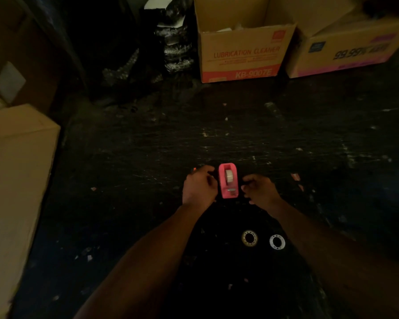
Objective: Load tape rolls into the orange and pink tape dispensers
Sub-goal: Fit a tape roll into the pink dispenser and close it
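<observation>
A pink tape dispenser (227, 181) stands on the dark floor with a tape roll (228, 175) seated in its well. My left hand (199, 185) rests against its left side with fingers curled; whether it grips the dispenser is unclear. My right hand (259, 189) sits just right of it, fingers curled, slightly apart from the body. A small orange bit (194, 169) peeks out behind my left hand. Two loose tape rolls lie flat nearer to me: a yellowish one (249, 238) and a white one (277, 242).
An open "LUBRICATION CLEANER" carton (243, 54) and a second carton (346, 51) stand at the back right. A tall cardboard box (16, 180) fills the left side. Dark wrapped bundles (171, 42) pile at the back. Paper scraps litter the floor.
</observation>
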### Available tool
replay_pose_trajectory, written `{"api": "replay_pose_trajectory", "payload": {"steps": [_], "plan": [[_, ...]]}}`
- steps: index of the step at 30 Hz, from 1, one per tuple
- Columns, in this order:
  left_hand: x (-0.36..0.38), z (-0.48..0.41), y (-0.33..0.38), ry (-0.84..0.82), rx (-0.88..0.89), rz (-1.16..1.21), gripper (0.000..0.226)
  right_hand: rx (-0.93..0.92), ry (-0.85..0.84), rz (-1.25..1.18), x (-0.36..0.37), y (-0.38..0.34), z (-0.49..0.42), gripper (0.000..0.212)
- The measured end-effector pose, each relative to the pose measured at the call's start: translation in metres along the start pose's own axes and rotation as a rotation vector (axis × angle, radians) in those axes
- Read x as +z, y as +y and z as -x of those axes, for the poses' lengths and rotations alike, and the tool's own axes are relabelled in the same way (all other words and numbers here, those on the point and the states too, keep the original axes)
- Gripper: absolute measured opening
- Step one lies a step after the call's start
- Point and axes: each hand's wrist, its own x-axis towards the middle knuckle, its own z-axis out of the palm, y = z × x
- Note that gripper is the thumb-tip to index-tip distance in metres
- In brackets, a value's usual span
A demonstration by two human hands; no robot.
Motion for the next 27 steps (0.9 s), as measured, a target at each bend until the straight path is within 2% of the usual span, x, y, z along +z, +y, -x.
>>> {"api": "replay_pose_trajectory", "payload": {"steps": [4, 6, 9, 12, 27], "plan": [[-0.009, 0.003, -0.018, 0.154, -0.081, 0.014, 0.028, 0.008, -0.010, -0.028, 0.000, -0.001, 0.003, 0.026], [-0.012, 0.003, -0.027, 0.170, -0.178, 0.069, 0.034, 0.009, -0.010, -0.041, 0.003, -0.004, 0.003, 0.027], [-0.017, 0.001, -0.039, 0.067, -0.312, 0.136, 0.048, -0.004, -0.016, -0.035, 0.005, -0.010, 0.001, 0.034], [-0.018, -0.002, -0.043, -0.049, -0.355, 0.174, 0.053, -0.030, -0.049, -0.018, 0.006, -0.017, -0.001, 0.039], [-0.021, -0.008, -0.033, -0.132, -0.331, 0.179, 0.045, 0.031, -0.096, -0.038, 0.006, -0.015, -0.012, 0.040]]}}
